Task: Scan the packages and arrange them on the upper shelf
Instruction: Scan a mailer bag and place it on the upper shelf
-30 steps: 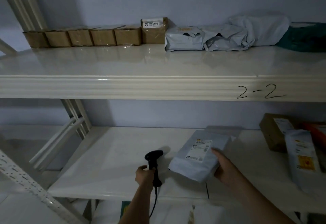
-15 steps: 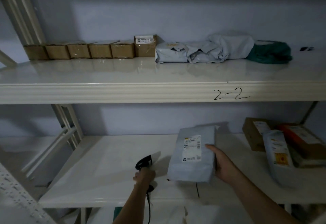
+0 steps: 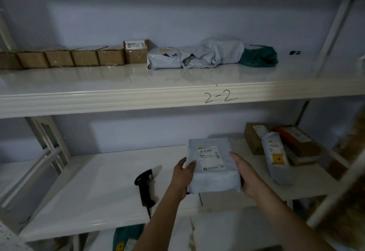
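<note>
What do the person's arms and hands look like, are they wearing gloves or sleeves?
No gloves and no sleeves show. The left hand and the right hand are both bare, and both forearms are bare all the way to the bottom edge of the picture. No watch, ring or bracelet shows on the wrists or fingers, though the light is dim. No cables or markings are on them.

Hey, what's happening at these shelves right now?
A person is sorting parcels. Both hands, left hand and right hand, hold a grey mailer bag over the lower shelf. The black scanner lies on that shelf. The upper shelf already carries a row of brown boxes and grey bags.
</note>
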